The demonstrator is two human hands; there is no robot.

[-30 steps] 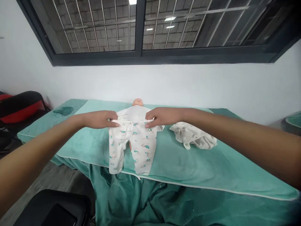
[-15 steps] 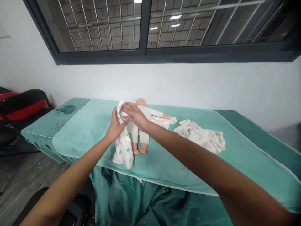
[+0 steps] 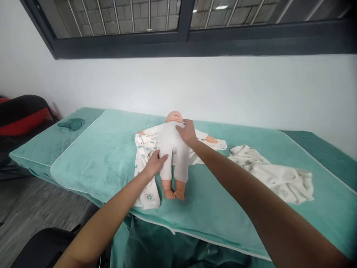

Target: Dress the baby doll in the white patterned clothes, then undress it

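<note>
A baby doll (image 3: 174,149) in a plain white bodysuit lies on its back on the teal towel (image 3: 106,149), head toward the wall. My left hand (image 3: 154,163) rests flat on the doll's left hip, fingers stretched out, partly over the printed white baby trousers (image 3: 145,171) that lie folded beside the doll. My right hand (image 3: 187,132) lies on the doll's chest just below the head, fingers spread. A white garment (image 3: 216,143) lies spread under the doll's upper body.
A crumpled white printed garment (image 3: 275,175) lies on the towel to the right. A small green cloth (image 3: 71,123) sits at the bed's far left corner. A black and red chair (image 3: 22,119) stands at left. The wall is just behind the bed.
The trousers were held spread over the doll, then bunched at its left side; now they lie beside it and both hands rest on the doll. The camera has tilted down.
</note>
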